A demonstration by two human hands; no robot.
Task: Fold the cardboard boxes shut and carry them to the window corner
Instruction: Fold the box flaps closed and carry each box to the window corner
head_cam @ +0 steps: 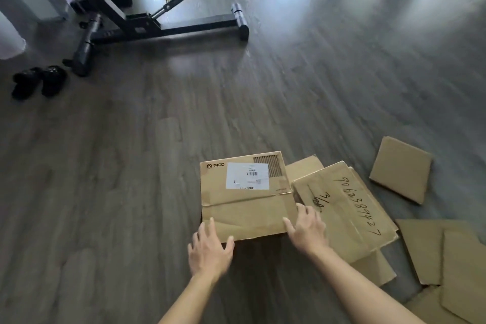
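Grey wood-grain floor [131, 192] carries all items. Black metal frame [157, 23] stands at the far left, with black slippers [39, 81] near its foot. Flattened cardboard [447, 258] lies at my right, beside a handwritten-number box [347, 208] and a small cardboard piece [401, 169] farther out. The PICO box [244, 194] sits directly ahead of me, its labelled flap and near flap folded over the top. My left hand [209, 250] rests on the near flap's left corner, fingers spread and straight. My right hand [307, 227] rests on the near flap's right edge, fingers extended.
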